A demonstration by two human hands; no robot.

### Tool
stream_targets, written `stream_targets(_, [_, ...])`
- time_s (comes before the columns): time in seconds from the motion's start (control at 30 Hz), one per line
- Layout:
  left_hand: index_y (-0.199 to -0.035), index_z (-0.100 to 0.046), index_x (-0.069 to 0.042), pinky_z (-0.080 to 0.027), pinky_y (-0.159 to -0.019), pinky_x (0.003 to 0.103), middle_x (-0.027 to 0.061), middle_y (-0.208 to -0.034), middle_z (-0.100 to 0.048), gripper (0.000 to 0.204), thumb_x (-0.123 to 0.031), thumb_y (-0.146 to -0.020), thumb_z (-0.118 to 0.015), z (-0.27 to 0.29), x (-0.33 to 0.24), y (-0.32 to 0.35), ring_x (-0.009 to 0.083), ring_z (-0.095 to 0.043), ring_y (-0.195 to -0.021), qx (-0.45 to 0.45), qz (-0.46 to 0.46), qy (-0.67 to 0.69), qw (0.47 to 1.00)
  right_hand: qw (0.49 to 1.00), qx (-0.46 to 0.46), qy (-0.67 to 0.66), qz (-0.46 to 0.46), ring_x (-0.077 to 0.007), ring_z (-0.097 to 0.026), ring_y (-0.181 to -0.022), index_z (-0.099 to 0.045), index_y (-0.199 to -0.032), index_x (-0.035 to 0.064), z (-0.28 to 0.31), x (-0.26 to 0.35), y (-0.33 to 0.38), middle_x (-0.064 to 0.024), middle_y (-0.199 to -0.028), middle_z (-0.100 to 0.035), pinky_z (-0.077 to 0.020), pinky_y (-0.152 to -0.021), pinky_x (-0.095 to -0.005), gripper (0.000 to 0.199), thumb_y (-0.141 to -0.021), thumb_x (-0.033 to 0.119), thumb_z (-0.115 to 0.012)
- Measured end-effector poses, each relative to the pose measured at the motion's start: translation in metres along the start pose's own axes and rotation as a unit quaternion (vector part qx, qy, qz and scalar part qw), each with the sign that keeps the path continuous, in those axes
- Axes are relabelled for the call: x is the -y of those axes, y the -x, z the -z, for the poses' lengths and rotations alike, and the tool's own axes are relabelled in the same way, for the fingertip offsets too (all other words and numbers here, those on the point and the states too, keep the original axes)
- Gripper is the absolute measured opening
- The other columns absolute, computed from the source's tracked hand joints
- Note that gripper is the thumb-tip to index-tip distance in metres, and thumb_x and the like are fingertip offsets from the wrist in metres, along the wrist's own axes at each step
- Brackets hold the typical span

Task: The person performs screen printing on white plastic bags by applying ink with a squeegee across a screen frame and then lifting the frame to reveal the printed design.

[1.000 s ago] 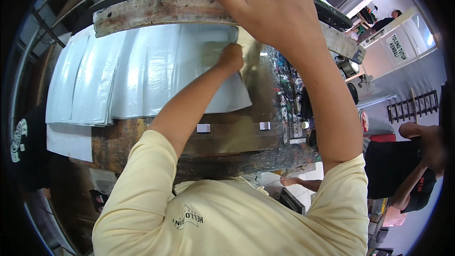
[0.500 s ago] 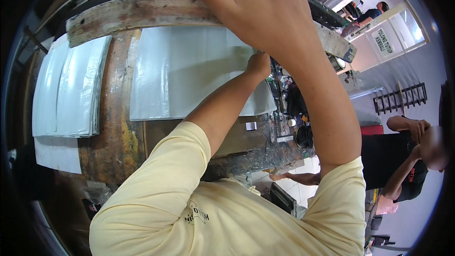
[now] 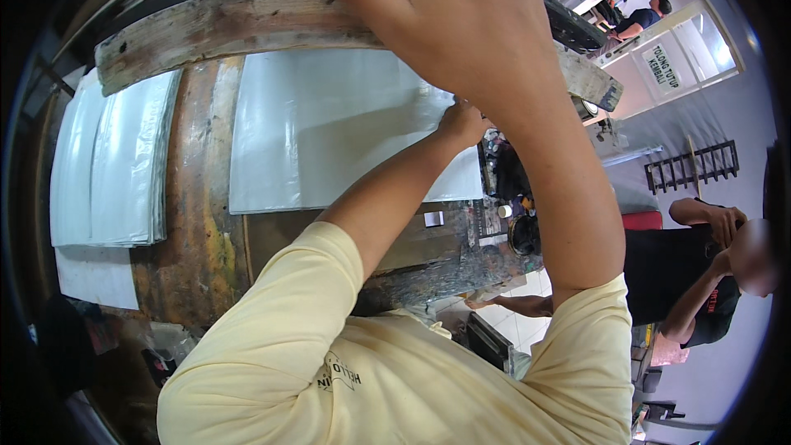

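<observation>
Gripping: right hand has fingers closed over wooden frame.
Left hand: fingers pinch corner of silvery sheet.
Sheet place: flat on stained table, under frame.

Silvery-white glossy sheet, rusty brown paint-streaked table, weathered grey-brown wooden bar, pale yellow sleeves

A stack of white sheets lies at the stained table's left. A seated person in black is beside it.
</observation>
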State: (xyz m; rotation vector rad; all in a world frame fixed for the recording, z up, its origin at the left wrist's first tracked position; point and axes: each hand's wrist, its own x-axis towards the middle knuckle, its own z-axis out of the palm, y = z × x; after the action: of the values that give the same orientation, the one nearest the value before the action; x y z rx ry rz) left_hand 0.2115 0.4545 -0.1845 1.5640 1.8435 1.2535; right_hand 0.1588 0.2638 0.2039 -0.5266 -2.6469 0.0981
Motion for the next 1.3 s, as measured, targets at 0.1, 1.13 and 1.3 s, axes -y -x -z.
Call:
stream_targets(0.1, [-0.145,-0.062,-0.003,-0.056,-0.107,0.053,0.0284,-0.143,-0.066,0.064,-0.030,-0.091,-0.084,0.064,-0.001,0.025,0.0459,-0.066,-0.128,-0.026,-0.019,0.010,0.999,0.990,-0.117,0.014,0.074,-0.0327,-0.073,-0.071,-0.072,-0.083,-0.0030,-0.016,-0.003,0.010,-0.0195,-0.074,-0.073,-0.0588,-0.072,-0.0484,0.050,-0.102,0.041,-0.059])
stream_targets(1.13, [-0.147,-0.055,0.010,-0.057,-0.101,0.040,0.0221,-0.129,-0.071,0.069,-0.002,-0.085,-0.083,0.398,0.135,0.213,0.0306,-0.072,-0.114,0.015,0.284,0.098,0.954,0.993,-0.089,0.061,0.045,-0.0210,-0.065,-0.069,-0.068,-0.078,0.0045,-0.029,-0.013,0.003,-0.0094,-0.073,-0.068,-0.0565,-0.069,-0.0427,0.057,-0.109,0.049,-0.050])
stream_targets(1.3, [-0.150,-0.054,0.008,-0.051,-0.110,0.038,0.0175,-0.137,-0.070,0.069,0.003,-0.087,-0.080,0.385,0.129,0.235,0.0280,-0.068,-0.124,-0.006,0.247,0.154,0.957,0.998,-0.044,0.020,0.044,-0.0218,-0.063,-0.070,-0.070,-0.082,0.0041,-0.020,-0.016,0.010,-0.0092,-0.072,-0.067,-0.0559,-0.078,-0.0450,0.055,-0.110,0.048,-0.050])
